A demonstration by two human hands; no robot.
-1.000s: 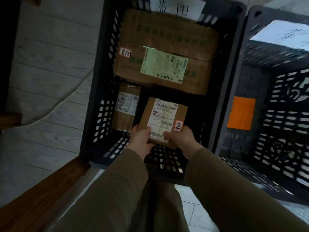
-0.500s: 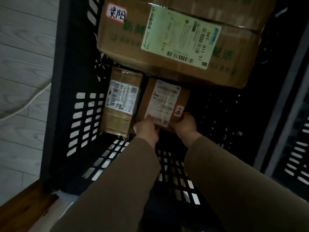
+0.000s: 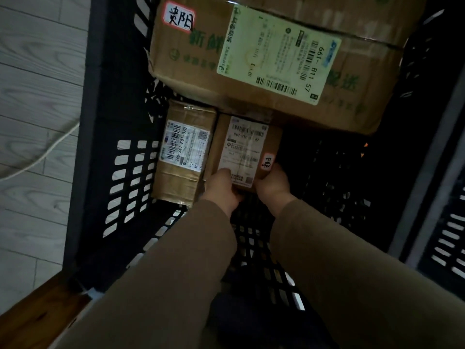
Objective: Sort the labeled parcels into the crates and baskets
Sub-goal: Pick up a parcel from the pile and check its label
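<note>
While gripped at its near end from both sides, lying flat and low inside the black slatted crate [image 3: 100, 152]: a small brown parcel [image 3: 242, 149], white shipping label facing up, red-edged handwritten sticker [image 3: 267, 161] at its near right corner. Left hand [image 3: 221, 185] curled round the near left corner, thumb pressed onto the label. Right hand [image 3: 273, 183] wrapped round the near right corner, just below the sticker. Cannot tell whether set down on the crate bottom or held just above it.

Far end tucked under the overhang of a large carton [image 3: 352, 96], printed in green, carrying a pale green label [image 3: 276, 54] and a bigger handwritten sticker [image 3: 179, 18] of the same kind.

Just beside it on the left, touching or nearly so, a second small parcel [image 3: 183, 152] wound in clear tape, barcode label up, close to the crate's left wall.

Tan sleeves [image 3: 176, 273] reaching in over the near rim.

Beyond the crate on the left, pale wood-grain floor [image 3: 32, 84] crossed by a light cable [image 3: 50, 152]. At lower left, a brown wooden edge [image 3: 32, 306]. On the right, part of another dark crate [image 3: 448, 235] with slotted walls.
</note>
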